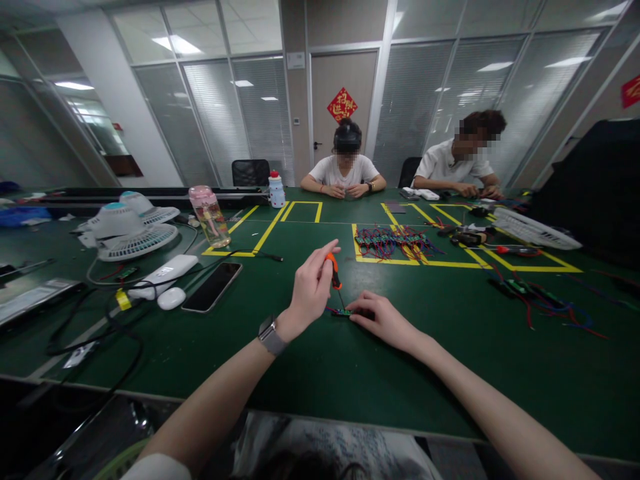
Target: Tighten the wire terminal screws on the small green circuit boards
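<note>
My left hand point(314, 280) is closed around the orange and black handle of a screwdriver point(335, 272). The screwdriver stands nearly upright, and its shaft runs down to a small green circuit board point(342, 313) lying on the table. Whether the tip sits in a screw is too small to tell. Flat on the table, my right hand point(383, 320) pinches the right end of that board between thumb and fingers. Red and blue wires come out at the board's left end.
Several wired circuit boards point(395, 241) lie bunched ahead, with more boards point(530, 293) at the right. At the left are a phone point(213, 287), a white mouse point(171, 299), cables, fans point(137, 240) and a pink-lidded bottle point(210, 217). Two people sit across the green table point(280, 400).
</note>
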Tool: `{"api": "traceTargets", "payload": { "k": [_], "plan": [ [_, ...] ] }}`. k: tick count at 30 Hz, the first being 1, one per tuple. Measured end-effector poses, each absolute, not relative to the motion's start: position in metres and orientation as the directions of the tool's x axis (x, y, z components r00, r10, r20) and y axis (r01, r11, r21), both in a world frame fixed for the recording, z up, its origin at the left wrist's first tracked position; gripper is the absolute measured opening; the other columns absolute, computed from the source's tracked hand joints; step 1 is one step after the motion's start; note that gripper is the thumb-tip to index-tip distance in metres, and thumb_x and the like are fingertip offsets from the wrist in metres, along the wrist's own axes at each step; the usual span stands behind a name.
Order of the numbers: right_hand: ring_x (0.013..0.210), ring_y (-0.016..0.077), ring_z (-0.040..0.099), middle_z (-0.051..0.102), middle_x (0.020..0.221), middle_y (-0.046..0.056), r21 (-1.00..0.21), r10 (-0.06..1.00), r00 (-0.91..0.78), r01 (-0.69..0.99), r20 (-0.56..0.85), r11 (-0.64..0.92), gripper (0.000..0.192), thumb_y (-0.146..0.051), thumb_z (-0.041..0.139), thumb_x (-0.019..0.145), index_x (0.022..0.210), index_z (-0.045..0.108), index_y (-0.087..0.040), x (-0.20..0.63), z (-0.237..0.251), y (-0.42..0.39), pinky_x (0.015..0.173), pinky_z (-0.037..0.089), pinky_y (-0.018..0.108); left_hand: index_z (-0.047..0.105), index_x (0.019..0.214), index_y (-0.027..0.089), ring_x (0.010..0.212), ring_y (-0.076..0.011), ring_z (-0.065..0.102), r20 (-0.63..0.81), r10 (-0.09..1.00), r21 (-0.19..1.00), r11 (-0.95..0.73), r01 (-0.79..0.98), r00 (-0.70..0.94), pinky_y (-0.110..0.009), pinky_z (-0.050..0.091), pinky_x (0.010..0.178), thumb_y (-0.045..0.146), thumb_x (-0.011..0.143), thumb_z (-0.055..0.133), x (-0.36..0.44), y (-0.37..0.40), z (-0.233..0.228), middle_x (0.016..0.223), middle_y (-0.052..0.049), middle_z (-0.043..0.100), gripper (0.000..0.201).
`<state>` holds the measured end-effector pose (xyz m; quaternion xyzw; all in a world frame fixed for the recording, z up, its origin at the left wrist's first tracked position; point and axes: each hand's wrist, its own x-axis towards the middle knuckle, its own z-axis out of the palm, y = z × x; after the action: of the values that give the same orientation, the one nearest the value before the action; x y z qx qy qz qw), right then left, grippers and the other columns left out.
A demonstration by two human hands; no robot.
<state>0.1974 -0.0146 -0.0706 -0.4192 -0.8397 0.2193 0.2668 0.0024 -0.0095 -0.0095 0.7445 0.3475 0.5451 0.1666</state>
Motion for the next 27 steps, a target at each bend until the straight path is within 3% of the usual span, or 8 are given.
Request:
{"api": "traceTargets", "payload": {
  "k": [7,11,13,17,19,23,27],
  "plan": [
    [0.077,0.0161,0.059,0.058,0.087,0.004,-0.592,0.818,-0.509,0.584,0.267,0.556,0.015,-0.018,0.06,0.087,0.096,0.072,-0.019,0.1972,-0.07,-0.0151,0.071,0.047,0.027,0.064,0.095,0.016,0.059,-0.0066,0.05,0.733,0.678,0.587,-0.669,0.456,0.051,-0.017,0.043,0.053,0.033,0.088,0.06,0.0027,-0.0079,-0.0064,0.086,-0.001,0.056,0.019],
    [0.077,0.0164,0.059,0.058,0.087,0.004,-0.594,0.822,-0.507,0.587,0.259,0.55,0.016,-0.019,0.06,0.087,0.097,0.072,-0.019,0.1971,-0.0695,-0.0153,0.072,0.047,0.028,0.057,0.117,0.019,0.054,-0.0037,0.048,0.7,0.706,0.626,-0.676,0.389,0.102,-0.017,0.043,0.05,0.029,0.098,0.039,0.0011,-0.0071,-0.0092,0.101,-0.004,0.057,0.028],
    [0.077,0.0162,0.059,0.058,0.087,0.004,-0.599,0.821,-0.508,0.583,0.26,0.55,0.016,-0.019,0.06,0.087,0.097,0.072,-0.019,0.197,-0.0692,-0.0155,0.072,0.047,0.028,0.054,0.125,0.02,0.05,-0.0025,0.044,0.704,0.701,0.627,-0.691,0.36,0.119,-0.016,0.041,0.047,0.028,0.098,0.039,0.0014,-0.0067,-0.0105,0.101,-0.004,0.057,0.031],
    [0.076,0.0159,0.059,0.058,0.087,0.004,-0.599,0.819,-0.506,0.578,0.27,0.554,0.015,-0.019,0.061,0.087,0.097,0.072,-0.019,0.1969,-0.0694,-0.0154,0.071,0.047,0.027,0.062,0.114,0.02,0.051,-0.0032,0.042,0.765,0.63,0.536,-0.736,0.413,0.13,-0.016,0.038,0.048,0.03,0.092,0.055,0.0024,-0.0089,-0.0085,0.086,0.0,0.052,0.026],
    [0.076,0.0158,0.059,0.058,0.087,0.004,-0.597,0.818,-0.505,0.577,0.276,0.557,0.015,-0.019,0.061,0.087,0.097,0.072,-0.019,0.1968,-0.0698,-0.0153,0.072,0.047,0.027,0.064,0.11,0.02,0.052,-0.0031,0.043,0.775,0.613,0.508,-0.749,0.424,0.154,-0.017,0.038,0.049,0.029,0.091,0.055,0.0027,-0.0112,-0.0068,0.086,0.0,0.052,0.023],
    [0.076,0.016,0.059,0.058,0.087,0.004,-0.601,0.819,-0.503,0.574,0.277,0.556,0.015,-0.019,0.061,0.086,0.097,0.072,-0.018,0.1967,-0.0701,-0.0156,0.072,0.047,0.027,0.055,0.123,0.02,0.049,-0.0018,0.041,0.754,0.624,0.503,-0.75,0.43,0.206,-0.016,0.037,0.048,0.019,0.095,0.043,0.0034,-0.0127,-0.0059,0.098,-0.002,0.056,0.031],
    [0.076,0.0159,0.059,0.058,0.088,0.004,-0.602,0.823,-0.502,0.58,0.267,0.549,0.015,-0.017,0.062,0.086,0.097,0.072,-0.018,0.1971,-0.0701,-0.0159,0.072,0.047,0.027,0.062,0.112,0.021,0.047,-0.0014,0.038,0.765,0.625,0.494,-0.726,0.479,0.158,-0.017,0.036,0.049,0.026,0.09,0.057,0.0027,-0.0095,-0.0061,0.086,0.001,0.05,0.023]
  ]
}}
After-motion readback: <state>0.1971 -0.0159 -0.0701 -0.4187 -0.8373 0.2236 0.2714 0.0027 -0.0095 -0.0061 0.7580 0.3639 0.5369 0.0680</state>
